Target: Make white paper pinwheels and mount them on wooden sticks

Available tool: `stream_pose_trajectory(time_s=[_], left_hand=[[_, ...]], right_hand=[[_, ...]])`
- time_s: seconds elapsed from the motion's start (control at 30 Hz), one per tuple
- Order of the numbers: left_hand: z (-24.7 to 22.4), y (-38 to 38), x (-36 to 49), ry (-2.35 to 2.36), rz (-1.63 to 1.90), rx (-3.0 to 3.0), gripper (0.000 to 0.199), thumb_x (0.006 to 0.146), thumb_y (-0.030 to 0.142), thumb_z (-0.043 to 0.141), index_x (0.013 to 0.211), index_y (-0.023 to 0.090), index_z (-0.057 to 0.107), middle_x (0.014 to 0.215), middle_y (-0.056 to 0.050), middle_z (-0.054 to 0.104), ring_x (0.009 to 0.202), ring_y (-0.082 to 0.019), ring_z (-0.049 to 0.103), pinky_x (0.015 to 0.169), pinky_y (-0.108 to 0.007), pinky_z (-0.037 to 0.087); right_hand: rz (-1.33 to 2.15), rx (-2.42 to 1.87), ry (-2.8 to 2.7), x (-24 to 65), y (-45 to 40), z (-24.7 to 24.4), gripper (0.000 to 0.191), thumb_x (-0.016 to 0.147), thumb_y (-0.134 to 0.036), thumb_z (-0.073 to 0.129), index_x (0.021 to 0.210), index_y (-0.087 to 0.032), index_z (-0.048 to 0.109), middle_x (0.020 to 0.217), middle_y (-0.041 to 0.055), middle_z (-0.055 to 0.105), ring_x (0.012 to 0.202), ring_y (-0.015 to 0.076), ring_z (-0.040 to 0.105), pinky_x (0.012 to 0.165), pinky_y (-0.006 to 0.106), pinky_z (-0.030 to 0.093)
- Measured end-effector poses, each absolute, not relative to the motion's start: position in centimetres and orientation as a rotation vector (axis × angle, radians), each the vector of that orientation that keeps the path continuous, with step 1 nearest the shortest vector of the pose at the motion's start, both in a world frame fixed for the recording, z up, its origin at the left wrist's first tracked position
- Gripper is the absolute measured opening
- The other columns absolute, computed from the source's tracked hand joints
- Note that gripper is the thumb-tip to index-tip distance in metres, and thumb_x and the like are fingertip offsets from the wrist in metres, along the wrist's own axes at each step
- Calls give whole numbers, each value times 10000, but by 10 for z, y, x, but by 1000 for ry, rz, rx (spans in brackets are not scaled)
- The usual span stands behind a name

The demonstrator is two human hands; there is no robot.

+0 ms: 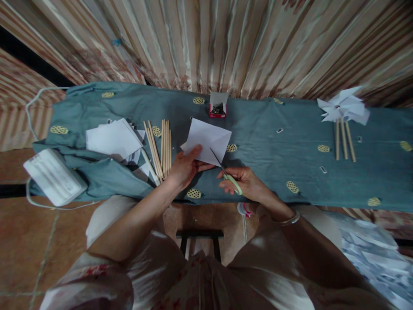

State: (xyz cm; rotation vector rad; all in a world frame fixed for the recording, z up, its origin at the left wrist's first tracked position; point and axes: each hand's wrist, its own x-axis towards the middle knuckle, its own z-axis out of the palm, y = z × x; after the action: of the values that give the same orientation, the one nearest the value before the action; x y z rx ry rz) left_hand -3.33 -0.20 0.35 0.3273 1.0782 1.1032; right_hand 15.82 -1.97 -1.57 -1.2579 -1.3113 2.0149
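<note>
My left hand (187,165) grips a white sheet of paper (208,137) by its lower left part, thumb on top and fingers underneath. In my right hand (240,180) is a pair of scissors (232,183) with light green handles. Their blades point up and left, over the lower right part of the sheet; whether they have cut into it I cannot tell. Just left of my left hand lie several wooden sticks (166,144). Beyond the sheet stands a small red box (217,110) with its lid up and small dark pieces inside.
A stack of white paper (112,140) lies at the left, near a white power strip (55,177) with a cable. At the far right, white paper pinwheels (343,105) on sticks rest on the green tablecloth (258,125). A pleated curtain (206,47) hangs behind the table.
</note>
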Motion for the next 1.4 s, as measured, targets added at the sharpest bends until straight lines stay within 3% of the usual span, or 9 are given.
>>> stream_pose_trajectory(time_s=[0.3,0.47,0.57,0.63,0.77,0.97,1.1,1.23,1.4], left_hand=[[5,-2,-33,1080,1120,332,47,897,183,630,895,139,613,721,-20,714,651,-176,730,869,-441,619],[8,4,-41,1065,1175,351,119,850,215,698,916,146,627,802,-37,749,748,-193,750,892,-435,604],[12,10,-45,1087,1219,315,17,889,174,625,897,160,628,776,-20,748,735,-182,749,886,-428,605],[13,12,-48,1103,1231,296,68,915,153,571,878,171,625,743,-12,741,724,-171,745,865,-395,613],[10,14,-50,1097,1225,309,43,908,164,593,894,173,633,766,-15,743,742,-170,743,833,-361,625],[5,9,-47,1080,1163,390,74,840,181,682,887,128,660,820,-58,748,792,-213,746,849,-436,629],[-3,3,-43,1100,1062,539,159,747,232,777,819,118,694,802,-74,751,791,-233,734,740,-369,644],[-14,-3,-40,1088,980,720,196,699,276,829,727,124,707,729,-57,724,660,-177,684,622,-282,592],[-20,-4,-39,1035,900,976,278,644,366,862,700,128,730,721,-47,730,653,-164,646,651,-294,548]], right_hand=[[2064,-1242,-1263,159,-19,-12,439,584,-524,878,790,-197,669,542,-68,626,443,61,545,446,186,455],[2160,-1223,-1243,166,-18,-10,441,596,-513,878,830,-194,684,605,-52,662,480,61,581,477,182,481],[2186,-1217,-1297,170,-17,-8,421,629,-483,871,872,-193,685,620,-48,664,501,61,590,481,175,469],[2178,-1194,-1353,175,-16,-6,412,654,-485,854,887,-189,688,631,-41,666,514,64,590,488,177,464],[2044,-1164,-1427,186,-11,-2,421,709,-522,808,916,-177,685,650,-19,669,522,80,574,494,204,452],[1696,-1229,-1339,197,1,2,500,712,-632,767,942,-199,670,725,14,697,562,109,576,506,235,444],[1539,-1258,-1161,196,10,0,551,637,-665,801,921,-211,670,759,16,711,610,113,598,506,223,429],[1508,-1263,-1081,192,17,-3,540,543,-600,876,885,-227,686,698,-27,678,573,96,559,513,223,426],[1521,-1241,-1128,180,17,-4,410,543,-432,904,829,-229,691,647,-67,620,527,75,492,496,222,397]])
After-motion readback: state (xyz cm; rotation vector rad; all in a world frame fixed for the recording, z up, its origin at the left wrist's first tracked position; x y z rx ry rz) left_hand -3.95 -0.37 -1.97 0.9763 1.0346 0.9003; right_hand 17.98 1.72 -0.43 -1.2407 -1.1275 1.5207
